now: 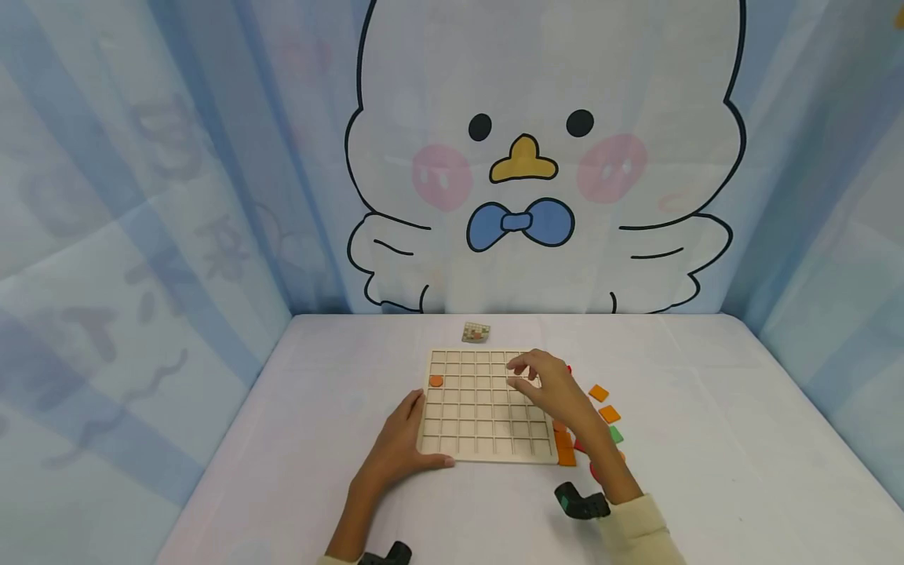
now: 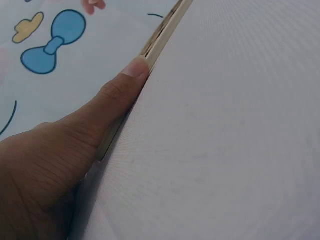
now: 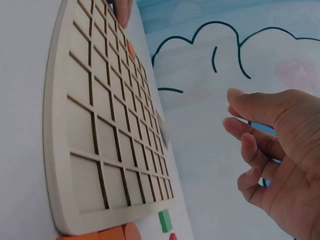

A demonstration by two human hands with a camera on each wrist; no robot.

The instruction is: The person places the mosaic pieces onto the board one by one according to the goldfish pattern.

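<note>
A pale wooden grid board (image 1: 485,408) lies on the white table, one orange round piece (image 1: 436,381) in a cell near its left edge. My left hand (image 1: 401,439) rests at the board's near left corner, straight thumb along the front edge and fingers against the left side. In the left wrist view, the thumb (image 2: 112,95) presses on the board's edge. Over the board's right part hovers my right hand (image 1: 554,388), its fingers loosely bent with thumb and fingertips apart. Nothing shows between them in the right wrist view, where the hand (image 3: 280,150) is raised off the board.
Several loose coloured pieces lie right of the board, among them orange squares (image 1: 610,413), a green piece (image 1: 617,434) and red ones, partly behind the right forearm. A small grid-patterned item (image 1: 476,332) sits behind the board. Cartoon-printed curtains (image 1: 523,267) enclose the table's back and sides.
</note>
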